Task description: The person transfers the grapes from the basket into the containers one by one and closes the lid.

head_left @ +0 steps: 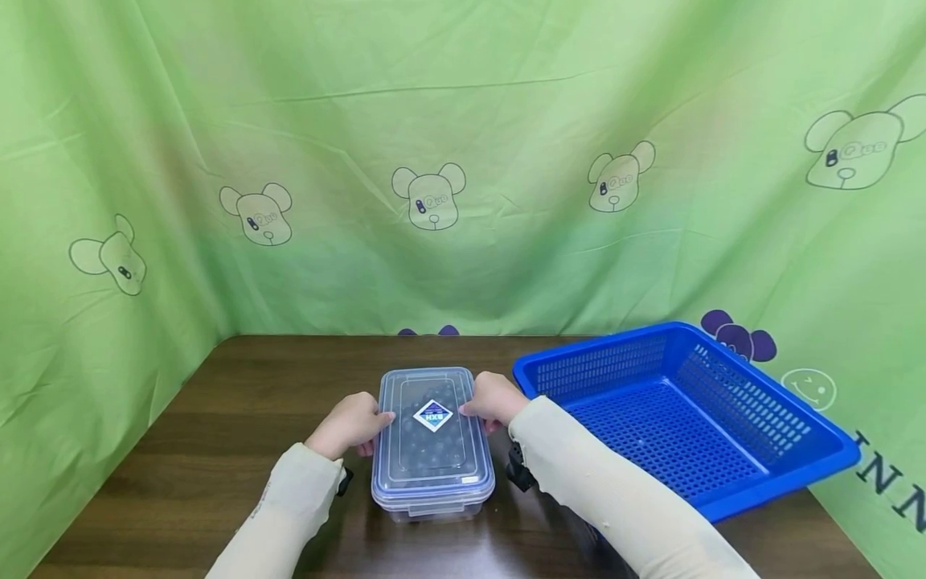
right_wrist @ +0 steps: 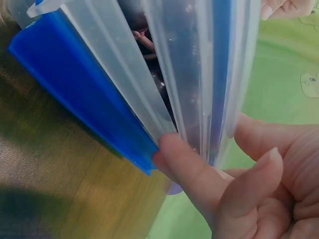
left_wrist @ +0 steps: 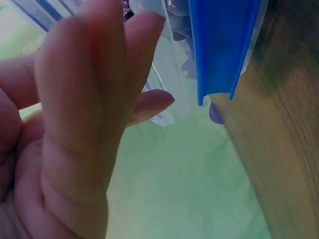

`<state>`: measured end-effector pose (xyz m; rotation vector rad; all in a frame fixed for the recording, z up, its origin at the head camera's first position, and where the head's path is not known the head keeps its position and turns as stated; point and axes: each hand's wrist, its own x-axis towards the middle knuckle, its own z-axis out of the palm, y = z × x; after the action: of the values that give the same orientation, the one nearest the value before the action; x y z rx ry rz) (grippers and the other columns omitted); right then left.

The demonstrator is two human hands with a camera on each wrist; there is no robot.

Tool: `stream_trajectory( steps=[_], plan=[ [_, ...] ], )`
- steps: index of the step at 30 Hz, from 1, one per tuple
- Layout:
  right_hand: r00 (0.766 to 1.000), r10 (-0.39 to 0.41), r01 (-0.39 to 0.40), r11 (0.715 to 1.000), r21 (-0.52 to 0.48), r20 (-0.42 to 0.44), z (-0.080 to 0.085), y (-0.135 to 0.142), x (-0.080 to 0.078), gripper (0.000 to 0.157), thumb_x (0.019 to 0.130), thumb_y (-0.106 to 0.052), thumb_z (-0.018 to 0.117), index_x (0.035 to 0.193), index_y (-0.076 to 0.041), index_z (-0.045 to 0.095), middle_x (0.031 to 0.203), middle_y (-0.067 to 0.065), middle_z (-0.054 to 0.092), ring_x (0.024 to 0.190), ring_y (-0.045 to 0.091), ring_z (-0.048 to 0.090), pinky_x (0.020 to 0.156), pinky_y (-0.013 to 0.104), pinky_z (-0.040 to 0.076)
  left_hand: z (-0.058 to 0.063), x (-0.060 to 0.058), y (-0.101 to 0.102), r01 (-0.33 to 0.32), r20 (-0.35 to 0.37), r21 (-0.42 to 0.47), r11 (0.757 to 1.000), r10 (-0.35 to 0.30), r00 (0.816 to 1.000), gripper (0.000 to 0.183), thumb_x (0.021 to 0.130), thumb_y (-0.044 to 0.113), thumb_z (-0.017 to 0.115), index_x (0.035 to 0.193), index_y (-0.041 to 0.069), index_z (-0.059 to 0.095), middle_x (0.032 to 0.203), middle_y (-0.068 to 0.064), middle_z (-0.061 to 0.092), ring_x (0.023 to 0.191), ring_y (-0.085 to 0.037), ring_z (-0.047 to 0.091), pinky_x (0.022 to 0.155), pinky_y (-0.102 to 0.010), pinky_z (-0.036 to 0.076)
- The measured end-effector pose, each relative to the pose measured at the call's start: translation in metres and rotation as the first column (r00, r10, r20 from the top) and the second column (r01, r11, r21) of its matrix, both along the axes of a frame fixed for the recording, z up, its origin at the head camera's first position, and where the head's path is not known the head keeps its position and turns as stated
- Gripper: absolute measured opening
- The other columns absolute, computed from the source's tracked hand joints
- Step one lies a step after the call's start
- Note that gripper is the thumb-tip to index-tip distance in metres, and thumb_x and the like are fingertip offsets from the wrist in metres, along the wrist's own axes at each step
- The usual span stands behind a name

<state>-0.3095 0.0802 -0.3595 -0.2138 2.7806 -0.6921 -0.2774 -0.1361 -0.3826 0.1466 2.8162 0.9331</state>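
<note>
A clear rectangular plastic food box (head_left: 436,513) stands on the wooden table, its see-through lid (head_left: 405,474) on top. The lid has a blue seal and a diamond-shaped label (head_left: 432,415). My left hand (head_left: 350,425) holds the lid's left edge, thumb on top and fingers down the side. On the opposite edge my right hand (head_left: 497,400) pinches likewise. In the right wrist view, dark round fruit with a stem, like grapes (right_wrist: 133,14), shows through a gap under the lid. Blue side clips (right_wrist: 84,94) hang down; the left one (left_wrist: 222,50) shows in the left wrist view.
A large blue perforated basket (head_left: 687,503) sits on the right of the table, close to my right forearm. Behind and beside the dark wooden table (head_left: 289,362) hangs a green curtain (head_left: 506,273) with cartoon bear heads.
</note>
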Motion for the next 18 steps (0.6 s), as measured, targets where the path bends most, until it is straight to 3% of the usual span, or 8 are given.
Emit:
stream_trajectory(
  steps=[18],
  plan=[
    [1.000, 0.007, -0.008, 1.000, -0.020, -0.026, -0.0023, 0.0015, -0.0014, 0.025, 0.088, -0.018, 0.071, 0.070, -0.001, 0.064, 0.046, 0.004, 0.053, 0.035, 0.010, 0.045, 0.036, 0.017, 0.038, 0.0012, -0.0041, 0.0012, -0.047, 0.031, -0.007, 0.999, 0.047, 0.998, 0.038, 0.095, 0.019, 0.061, 0.061, 0.003, 0.060, 0.045, -0.002, 0.053, 0.040, -0.012, 0.053, 0.051, -0.034, 0.055]
  ],
)
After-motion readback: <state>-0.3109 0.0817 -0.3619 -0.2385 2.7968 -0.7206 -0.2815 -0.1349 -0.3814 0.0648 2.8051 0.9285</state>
